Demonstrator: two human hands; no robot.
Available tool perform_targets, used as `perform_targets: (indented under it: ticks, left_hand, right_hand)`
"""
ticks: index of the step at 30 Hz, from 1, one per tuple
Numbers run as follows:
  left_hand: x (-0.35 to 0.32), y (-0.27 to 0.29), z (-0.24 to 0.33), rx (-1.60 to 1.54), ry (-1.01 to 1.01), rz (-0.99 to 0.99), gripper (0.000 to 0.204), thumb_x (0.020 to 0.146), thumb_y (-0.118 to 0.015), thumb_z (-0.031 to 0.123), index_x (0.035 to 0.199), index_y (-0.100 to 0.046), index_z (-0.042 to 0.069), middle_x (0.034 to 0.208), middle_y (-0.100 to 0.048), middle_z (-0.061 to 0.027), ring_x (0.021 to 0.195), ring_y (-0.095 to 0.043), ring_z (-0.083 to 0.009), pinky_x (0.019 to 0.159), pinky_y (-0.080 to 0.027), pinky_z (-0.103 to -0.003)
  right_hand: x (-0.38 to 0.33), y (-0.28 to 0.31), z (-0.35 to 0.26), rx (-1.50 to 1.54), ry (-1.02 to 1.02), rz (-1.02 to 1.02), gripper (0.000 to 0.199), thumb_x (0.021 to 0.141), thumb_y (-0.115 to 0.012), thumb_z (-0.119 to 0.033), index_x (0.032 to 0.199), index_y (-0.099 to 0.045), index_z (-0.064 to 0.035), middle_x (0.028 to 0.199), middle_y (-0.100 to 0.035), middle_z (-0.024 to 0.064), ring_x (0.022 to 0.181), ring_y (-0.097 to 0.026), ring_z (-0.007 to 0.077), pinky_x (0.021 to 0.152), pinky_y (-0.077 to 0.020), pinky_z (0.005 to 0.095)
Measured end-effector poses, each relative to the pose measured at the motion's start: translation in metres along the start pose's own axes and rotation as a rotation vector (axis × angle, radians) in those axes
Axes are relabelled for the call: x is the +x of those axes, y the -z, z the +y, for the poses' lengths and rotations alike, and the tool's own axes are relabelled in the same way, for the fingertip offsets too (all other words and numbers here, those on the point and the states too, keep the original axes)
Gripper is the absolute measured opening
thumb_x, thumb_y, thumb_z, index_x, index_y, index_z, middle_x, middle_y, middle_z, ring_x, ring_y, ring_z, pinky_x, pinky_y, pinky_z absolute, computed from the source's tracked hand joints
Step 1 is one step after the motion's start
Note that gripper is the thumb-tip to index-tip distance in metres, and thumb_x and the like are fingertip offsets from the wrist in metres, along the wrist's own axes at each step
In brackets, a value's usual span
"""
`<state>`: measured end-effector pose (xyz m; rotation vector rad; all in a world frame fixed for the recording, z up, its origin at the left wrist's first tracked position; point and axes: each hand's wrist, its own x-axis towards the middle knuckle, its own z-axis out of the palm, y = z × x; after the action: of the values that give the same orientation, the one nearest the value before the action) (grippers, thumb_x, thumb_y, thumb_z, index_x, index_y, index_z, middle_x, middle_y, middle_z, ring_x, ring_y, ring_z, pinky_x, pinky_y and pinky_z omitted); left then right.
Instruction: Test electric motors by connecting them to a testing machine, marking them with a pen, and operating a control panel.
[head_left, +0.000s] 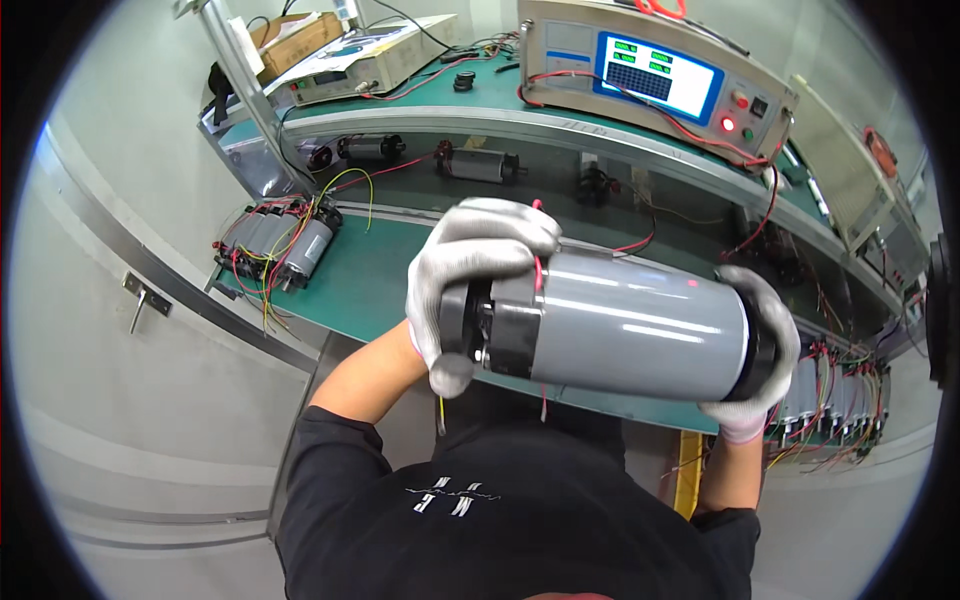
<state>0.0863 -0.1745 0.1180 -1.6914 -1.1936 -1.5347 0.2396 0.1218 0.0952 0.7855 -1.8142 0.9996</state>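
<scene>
left hand (445, 262) and right hand (784, 350) grasp opposite ends of a grey motor (640, 325), fingers curled around it; beyond them glows a screen (655, 82).

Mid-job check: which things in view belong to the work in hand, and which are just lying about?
Work in hand:
grey cylinder
left grip, around one end
right grip, around the other

Untouched, apparently just lying about:
left-side wired cylinders
right-side wired cylinders
brown box
lit-screen instrument (role unclear)
</scene>
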Motion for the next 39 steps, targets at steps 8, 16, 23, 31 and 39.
perform_targets:
  ticks: [8,16,23,31,39]
  left_hand:
    - [-0.010,0.013,0.022,-0.008,-0.211,-0.067,0.053,0.103,-0.063,0.053,0.115,-0.062,0.002,0.110,-0.070,-0.0223,0.101,-0.072,-0.0424,0.083,-0.060,-0.056]
    - [-0.057,-0.021,0.046,-0.115,-0.212,0.246,0.048,0.101,-0.068,0.042,0.122,-0.054,0.001,0.103,-0.067,-0.0235,0.088,-0.072,-0.0404,0.073,-0.061,-0.051]
    - [-0.121,-0.020,0.008,-0.110,0.708,0.229,0.036,0.105,-0.052,0.027,0.128,-0.059,0.000,0.115,-0.065,-0.0195,0.108,-0.066,-0.0314,0.093,-0.054,-0.043]
    - [-0.207,-0.024,-0.196,-0.158,1.272,0.500,0.046,0.114,-0.046,0.038,0.120,-0.065,-0.003,0.113,-0.069,-0.0131,0.111,-0.062,-0.0211,0.102,-0.047,-0.033]
    - [-0.150,-0.019,-0.147,0.599,0.616,-0.113,0.035,0.105,-0.059,0.028,0.126,-0.069,0.002,0.125,-0.071,-0.0182,0.120,-0.067,-0.0288,0.105,-0.050,-0.039]
  right_hand:
    - [-0.014,-0.004,-0.029,-0.025,-0.048,0.180,0.044,0.099,-0.069,-0.039,0.132,-0.065,-0.0099,0.124,-0.068,0.0328,0.111,-0.071,0.0440,0.088,-0.0611,0.0520]
    - [0.000,-0.007,-0.058,0.451,-0.234,-0.130,0.038,0.095,-0.073,-0.039,0.122,-0.071,-0.0109,0.109,-0.070,0.0270,0.092,-0.072,0.0390,0.077,-0.0611,0.0540]
    - [-0.052,-0.050,0.019,-0.037,-0.548,0.144,0.059,0.083,-0.090,-0.026,0.132,-0.067,-0.0037,0.126,-0.071,0.0192,0.113,-0.070,0.0334,0.103,-0.0554,0.0453]
    - [-0.070,-0.093,0.180,-0.126,-1.047,0.040,0.051,0.093,-0.083,-0.023,0.133,-0.065,0.0035,0.117,-0.074,0.0168,0.112,-0.070,0.0220,0.100,-0.0536,0.0350]
    - [-0.097,-0.100,0.094,-0.078,-0.721,-0.328,0.048,0.096,-0.079,-0.028,0.130,-0.067,0.0043,0.101,-0.076,0.0184,0.088,-0.076,0.0284,0.083,-0.0603,0.0372]
